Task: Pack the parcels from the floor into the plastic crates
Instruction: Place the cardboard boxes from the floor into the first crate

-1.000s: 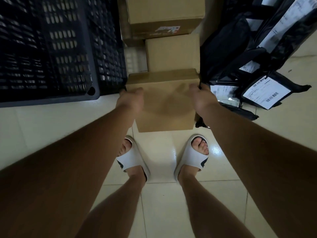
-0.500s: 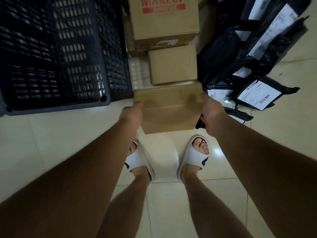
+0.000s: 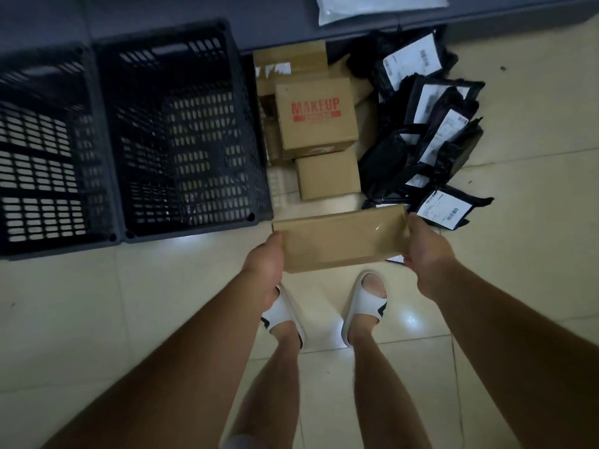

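Head view, looking down past bare legs and white slides (image 3: 366,303) on the tiled floor (image 3: 97,319). Nearest the slides: a flat brown parcel (image 3: 340,241), lifted clear of the tiles, clamped by its short ends between left hand (image 3: 264,265) and right hand (image 3: 424,251), fingers wrapped round the edges, palms pressed in. Just left of that parcel and a little beyond: the nearer crate (image 3: 188,131), dark mesh plastic, apparently empty, mesh base showing through. Further left, touching it: a second crate (image 3: 48,150), cut by the frame edge, also seemingly bare inside. Directly beyond the held parcel: a small plain carton (image 3: 327,176) on the floor, then a carton printed MAKEUP (image 3: 316,115) stacked on other boxes, then one more labelled carton (image 3: 288,59) against the dark ledge (image 3: 162,14). Right of the held parcel and stretching away: a heap of black mailer bags (image 3: 428,124) with white shipping labels. On the ledge, farthest off: a white mailer (image 3: 382,8), cropped at the top.

Judged from this: packing barely begun, first parcel in hand, nothing yet in either crate, all cartons and mailers still to go.

Hard to make out: label text on the mailers, too small; number of bags in the heap, overlapping; underside of the held parcel and the fingers beneath it, hidden; far-left crate interior, partly out of frame; dim light throughout
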Available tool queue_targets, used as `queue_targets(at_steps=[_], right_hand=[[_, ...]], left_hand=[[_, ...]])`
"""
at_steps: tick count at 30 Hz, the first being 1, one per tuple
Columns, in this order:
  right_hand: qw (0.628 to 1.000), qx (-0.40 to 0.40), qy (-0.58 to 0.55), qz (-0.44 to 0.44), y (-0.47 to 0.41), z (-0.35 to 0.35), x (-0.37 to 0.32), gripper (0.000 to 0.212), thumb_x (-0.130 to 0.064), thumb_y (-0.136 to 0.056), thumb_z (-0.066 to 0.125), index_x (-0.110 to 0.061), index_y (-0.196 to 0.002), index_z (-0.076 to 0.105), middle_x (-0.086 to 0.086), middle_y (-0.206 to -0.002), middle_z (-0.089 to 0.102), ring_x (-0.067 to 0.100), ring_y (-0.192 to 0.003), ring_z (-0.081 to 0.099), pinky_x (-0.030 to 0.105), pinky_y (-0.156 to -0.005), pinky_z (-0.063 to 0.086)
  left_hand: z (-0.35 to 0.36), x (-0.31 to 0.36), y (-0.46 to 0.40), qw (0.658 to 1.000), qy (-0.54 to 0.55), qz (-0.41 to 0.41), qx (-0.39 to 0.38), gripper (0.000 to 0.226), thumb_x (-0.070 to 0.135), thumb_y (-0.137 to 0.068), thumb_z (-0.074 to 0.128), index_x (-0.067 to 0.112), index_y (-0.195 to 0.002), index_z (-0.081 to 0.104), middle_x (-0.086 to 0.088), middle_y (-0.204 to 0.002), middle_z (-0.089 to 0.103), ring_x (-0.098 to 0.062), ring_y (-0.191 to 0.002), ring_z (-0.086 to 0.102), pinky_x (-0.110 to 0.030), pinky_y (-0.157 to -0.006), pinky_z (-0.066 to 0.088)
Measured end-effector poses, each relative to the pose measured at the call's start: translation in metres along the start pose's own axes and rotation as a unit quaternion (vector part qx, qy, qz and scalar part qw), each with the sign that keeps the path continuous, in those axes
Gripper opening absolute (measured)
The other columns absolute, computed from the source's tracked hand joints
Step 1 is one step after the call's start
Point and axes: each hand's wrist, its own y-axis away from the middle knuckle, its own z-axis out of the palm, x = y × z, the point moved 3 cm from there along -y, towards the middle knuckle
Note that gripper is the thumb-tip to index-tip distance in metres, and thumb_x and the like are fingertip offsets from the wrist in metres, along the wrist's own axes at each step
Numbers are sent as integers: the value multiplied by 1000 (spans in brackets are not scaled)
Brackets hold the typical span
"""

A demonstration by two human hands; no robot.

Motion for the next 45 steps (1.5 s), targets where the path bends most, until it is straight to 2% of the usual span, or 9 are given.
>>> queue_targets(at_steps=[5,10,14,21,24,28,32,36,45], right_hand=[[999,14,-17,-36,85,-20,-19,56,-61,-95,46,-23,-135,58,0,-127,58,27,-118,57,43,-109,42],[996,29,-25,-75,168,-31,-36,65,-68,-92,47,-21,-138,52,1,-121,50,27,-111,51,42,-98,40],[989,36,-6,-142,216,-30,-51,57,-61,-96,49,-19,-135,52,4,-118,52,27,-105,50,38,-84,38],[980,-15,19,-199,278,-17,-79,38,-42,-103,43,-37,-139,53,-5,-127,48,21,-112,44,38,-91,37],[974,-46,35,-221,299,-8,-89,32,-37,-102,43,-41,-131,56,-4,-133,52,22,-114,48,40,-95,41],[966,-85,52,-240,334,9,-100,32,-30,-103,46,-35,-133,58,-3,-117,57,23,-96,58,42,-92,46],[952,-134,75,-265,369,36,-105,24,-24,-101,50,-37,-118,60,-3,-119,59,22,-110,55,36,-94,43],[934,-177,116,-288,398,71,-105,31,-26,-100,49,-36,-127,62,-6,-128,62,19,-116,58,37,-101,47],[900,-217,193,-325,471,167,-91,26,-23,-104,49,-32,-125,60,-1,-123,59,20,-112,53,34,-91,42]], left_hand=[[-40,11,69,999,26,11,-17,66,71,-90,50,21,-131,62,-4,-118,68,-29,-107,66,-43,-97,55],[-81,28,136,997,55,50,-15,70,77,-82,50,25,-128,58,-4,-117,67,-29,-104,66,-37,-79,58],[-114,32,161,992,84,94,-7,85,78,-57,60,28,-126,62,0,-123,69,-28,-110,65,-47,-102,51],[-167,43,224,983,126,133,0,31,37,-96,58,28,-126,63,-2,-119,68,-25,-112,62,-48,-107,48],[-188,46,246,977,141,161,9,28,29,-101,53,32,-127,63,3,-117,71,-21,-111,65,-45,-107,48],[-223,40,278,968,168,183,42,33,27,-103,50,32,-135,58,5,-122,68,-18,-112,62,-38,-99,49],[-263,26,300,958,200,189,83,31,26,-105,47,33,-133,56,8,-120,63,-10,-103,57,-30,-83,39],[-302,6,310,946,240,185,117,35,23,-104,45,31,-136,59,6,-121,65,-10,-102,58,-24,-70,43],[-397,-46,310,919,324,176,138,33,20,-101,45,34,-126,61,8,-119,66,-10,-105,60,-27,-78,46]])
